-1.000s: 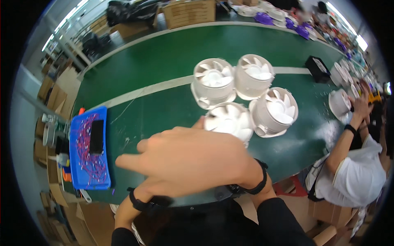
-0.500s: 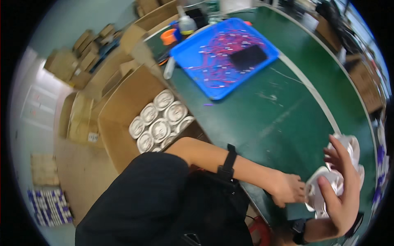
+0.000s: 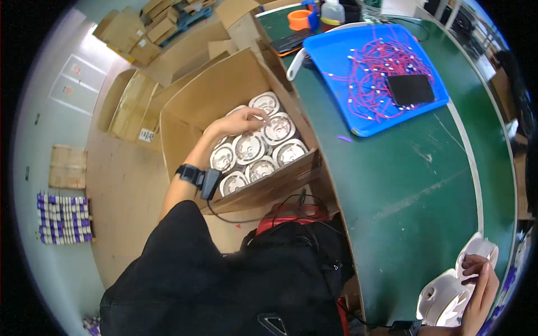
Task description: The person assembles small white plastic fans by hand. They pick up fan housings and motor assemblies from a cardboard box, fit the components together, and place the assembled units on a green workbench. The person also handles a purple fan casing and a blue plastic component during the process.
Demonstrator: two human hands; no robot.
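Note:
My left hand is over the cardboard box at my left. Its fingers are loosely bent and a little apart, with the tips at the round white plastic housings packed inside. Whether they touch one is hard to tell. At the lower right of the green table, my right hand has its fingers bent over a white plastic housing with a round opening. A second white housing stands right beside it, nearer to me. The thumb of my right hand is partly hidden.
A blue tray with pink wires and a black phone is on the far table. Near it are an orange tape roll and a bottle. A cable hangs from my left wrist. More cartons stand on the floor.
My left hand has gone from the white housings on the table to the box at the left. My right hand has lowered, its spread fingers now bent over a housing. The view has shifted left.

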